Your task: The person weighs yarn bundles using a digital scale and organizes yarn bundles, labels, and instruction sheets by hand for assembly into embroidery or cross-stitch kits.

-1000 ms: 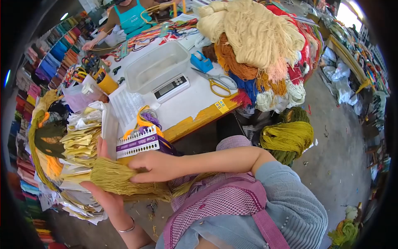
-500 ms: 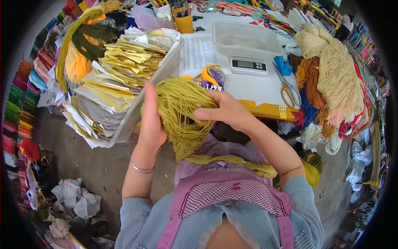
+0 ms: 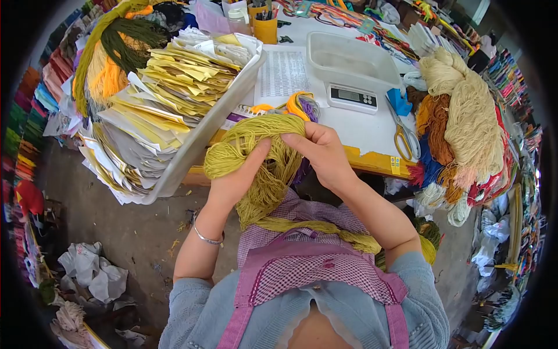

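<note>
Both my hands hold an olive-green yarn skein [image 3: 264, 160] in front of my chest. My left hand [image 3: 235, 183] grips its lower left part, thumb across the strands. My right hand [image 3: 319, 152] clasps it from the right, fingers curled over the top. A tail of the same yarn [image 3: 325, 228] drapes over my checked apron toward my right side. Just behind the skein, at the table's near edge, lies a small orange and purple yarn bundle [image 3: 299, 106].
A white tray of yellow paper packets [image 3: 174, 87] overhangs the table's left corner. On the table stand a digital scale [image 3: 351, 96] with a plastic tub, yellow-handled scissors [image 3: 404, 131] and a printed sheet [image 3: 283, 72]. Yarn skeins [image 3: 465, 122] heap at the right.
The view swung from the side to facing the table. The skein was lifted and bunched between both hands, then my left thumb closed across it and it sank slightly lower.
</note>
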The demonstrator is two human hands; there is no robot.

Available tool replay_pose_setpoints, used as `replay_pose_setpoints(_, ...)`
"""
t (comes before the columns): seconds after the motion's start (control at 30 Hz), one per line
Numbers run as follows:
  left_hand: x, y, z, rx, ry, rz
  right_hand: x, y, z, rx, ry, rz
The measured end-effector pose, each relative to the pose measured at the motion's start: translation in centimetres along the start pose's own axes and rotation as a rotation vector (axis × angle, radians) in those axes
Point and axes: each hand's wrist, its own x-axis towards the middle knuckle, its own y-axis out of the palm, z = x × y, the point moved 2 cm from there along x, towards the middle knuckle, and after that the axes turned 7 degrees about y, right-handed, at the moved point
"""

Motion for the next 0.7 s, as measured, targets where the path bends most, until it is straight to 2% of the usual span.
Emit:
replay_pose_setpoints(0.07, -0.1, 0.2, 0.1, 0.054, 0.12, -0.041, 0.2, 0.2, 0.0, 0.056, 0.001, 0.002)
replay_pose_setpoints(0.1, -0.1, 0.1, 0.2, 0.047, 0.12, -0.046, 0.3, 0.6, 0.0, 0.106, 0.019, -0.008)
replay_pose_setpoints(0.17, -0.2, -0.1, 0.2, 0.237, 0.207, -0.039, 0.7, 0.8, 0.0, 0.146, 0.041, -0.015)
replay_pose_setpoints(0.2, -0.2, -0.3, 0.6, 0.231, 0.205, -0.046, 0.8, 0.8, 0.0, 0.026, 0.074, 0.009)
replay_pose_setpoints(0.27, -0.2, -0.8, 1.2, 0.543, 0.423, -0.009, 1.1, 0.9, -0.4, -0.097, 0.111, 0.034)
replay_pose_setpoints(0.33, -0.8, -1.3, 1.3, 0.592, 0.404, 0.016, 1.6, 1.0, -0.7, -0.192, 0.03, 0.011)
replay_pose_setpoints(0.37, -0.9, -1.6, 1.7, 0.204, 0.206, 0.012, 1.6, 1.3, -0.3, -0.196, 0.03, 0.012)
replay_pose_setpoints(0.4, -0.9, -1.7, 2.1, -0.185, 0.006, 0.009, 1.7, 1.6, 0.1, 0.072, 0.095, 0.046)
replay_pose_setpoints(0.43, -0.5, -2.1, 2.0, -0.633, -0.092, -0.017, 1.7, 1.9, 0.4, 0.341, 0.157, 0.077)
replay_pose_setpoints(0.47, -0.6, -2.6, 2.5, -0.945, -0.183, -0.086, 1.8, 1.9, 0.3, 0.542, 0.265, 0.105)
replay_pose_setpoints(0.5, -0.8, -3.2, 3.1, -1.255, -0.275, -0.156, 2.0, 1.7, 0.3, 0.537, 0.263, 0.103)
replay_pose_setpoints(0.53, -1.1, -3.7, 3.4, -1.475, -0.172, 0.14, 2.1, 1.7, 0.2, 0.679, 0.31, 0.216)
replay_pose_setpoints(0.57, -2.1, -4.7, 3.8, -1.438, -0.177, 0.139, 2.1, 1.9, 0.3, 0.821, 0.355, 0.328)
replay_pose_setpoints(0.6, -3.3, -5.6, 4.1, -1.402, -0.178, 0.138, 1.8, 1.8, 1.0, 0.716, 0.428, 0.302)
replay_pose_setpoints(0.67, -5.6, -8.9, 6.5, -1.354, -0.171, 0.013, 1.8, -0.1, 2.2, 0.087, 0.423, 0.464)
replay_pose_setpoints(0.7, -7.0, -10.9, 8.1, -1.315, -0.173, -0.061, 1.0, 0.6, 5.1, -0.447, 0.497, 0.393)
